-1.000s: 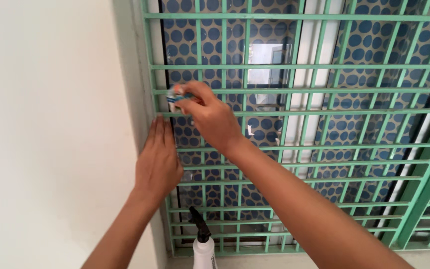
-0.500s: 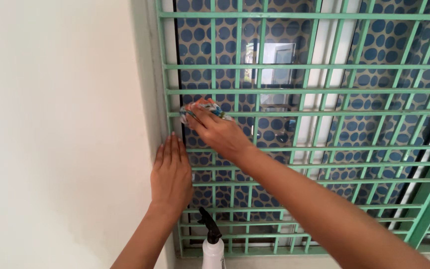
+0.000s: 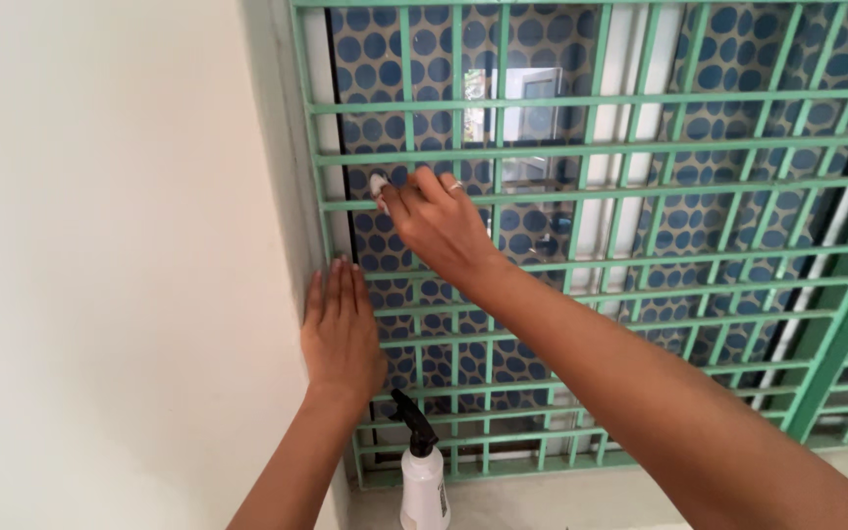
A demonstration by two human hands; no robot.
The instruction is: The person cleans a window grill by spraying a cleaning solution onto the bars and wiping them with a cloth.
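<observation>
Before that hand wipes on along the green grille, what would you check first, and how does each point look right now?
1. Cloth in grasp: ok, the right hand pinches it against a bar of the grille.
2. Support: ok, the left hand lies flat on the window frame's edge by the wall.
3. Spray bottle out of the way: ok, it stands upright on the sill below both hands.
4. Room to move: ok, nothing blocks the bars to the right.
5. Cloth damp enough: cannot tell.
6. Glass behind the bars clean: cannot tell, the dotted pattern hides it.
</observation>
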